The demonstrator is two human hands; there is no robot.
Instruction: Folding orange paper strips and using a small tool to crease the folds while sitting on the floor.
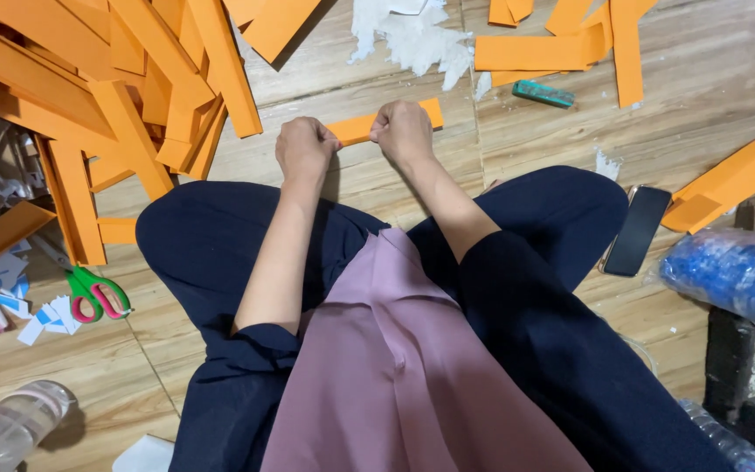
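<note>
I sit cross-legged on a wooden floor. Both hands press on one orange paper strip lying on the floor just past my knees. My left hand is fisted over the strip's left end, which it hides. My right hand pinches the strip nearer its right end, whose tip sticks out beyond the fingers. The two hands are a few centimetres apart, with a short stretch of orange showing between them.
A big heap of orange strips fills the far left; more strips lie at the far right. Green-and-pink scissors rest left of my knee. A black phone, a teal cutter, a blue bag and torn white paper lie around.
</note>
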